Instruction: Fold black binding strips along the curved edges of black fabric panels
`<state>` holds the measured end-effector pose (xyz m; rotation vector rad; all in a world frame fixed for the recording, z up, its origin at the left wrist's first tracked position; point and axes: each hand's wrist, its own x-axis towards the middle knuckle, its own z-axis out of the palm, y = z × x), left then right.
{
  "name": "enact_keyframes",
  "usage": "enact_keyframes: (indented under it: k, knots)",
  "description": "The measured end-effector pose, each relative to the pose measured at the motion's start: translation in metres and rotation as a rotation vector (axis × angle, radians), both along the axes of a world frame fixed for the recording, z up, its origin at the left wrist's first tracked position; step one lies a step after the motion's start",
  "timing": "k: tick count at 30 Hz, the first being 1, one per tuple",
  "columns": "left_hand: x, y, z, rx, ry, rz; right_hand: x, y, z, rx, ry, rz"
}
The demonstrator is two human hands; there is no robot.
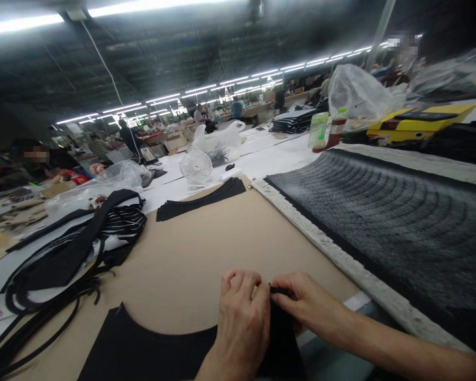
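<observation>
A cut piece of black fabric [154,352] with a curved edge lies at the near side of the tan board [190,254]. My left hand [244,317] is closed over the fabric's right part, its fingers bent down at the edge. Just right of it, my right hand [301,301] pinches a bit of the black fabric between thumb and fingers. The two hands are close together. What lies under the left fingertips is hidden.
A framed screen [381,211] with a dark mesh pattern lies at the right. Black fabric strips [79,248] are heaped at the left. Farther back are a curved black piece [200,200], a white fan [196,165], plastic bags [222,137], bottles [335,129] and a yellow box [420,124].
</observation>
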<state>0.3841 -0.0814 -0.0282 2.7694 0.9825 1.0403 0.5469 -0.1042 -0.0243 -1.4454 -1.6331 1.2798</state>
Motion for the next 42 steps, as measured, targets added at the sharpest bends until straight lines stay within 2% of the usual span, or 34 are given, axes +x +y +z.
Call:
enact_keyframes:
  k: [3, 6, 10, 14, 18, 24, 32, 37, 42]
  knots:
    - [0.002, -0.002, 0.001, -0.024, -0.027, 0.016, 0.0, -0.001, 0.002, 0.082, -0.047, 0.015]
    - [0.004, -0.003, 0.003, -0.113, -0.095, 0.043, 0.0, -0.002, 0.002, 0.15, -0.105, 0.014]
    - [0.003, -0.002, 0.01, -0.365, -0.177, 0.113, 0.003, -0.004, 0.003, 0.209, -0.181, 0.012]
    - [-0.002, 0.005, 0.02, -0.668, -0.241, 0.154, 0.005, -0.007, 0.003, 0.185, -0.215, 0.023]
    - [-0.006, 0.014, 0.024, -0.83, -0.265, 0.132, 0.006, -0.008, 0.001, 0.136, -0.152, 0.025]
    - [-0.004, 0.017, 0.019, -0.874, -0.242, 0.1, 0.005, -0.006, 0.002, 0.104, -0.092, 0.011]
    - [-0.004, 0.017, 0.019, -0.943, -0.219, 0.1, 0.003, 0.003, -0.011, 0.124, -0.02, -0.009]
    - [-0.008, 0.019, 0.018, -1.051, -0.276, 0.035, 0.003, 0.003, -0.016, 0.116, 0.032, -0.017]
    - [-0.017, 0.014, 0.009, -1.215, -0.272, -0.025, 0.006, -0.001, -0.022, 0.062, 0.104, 0.003]
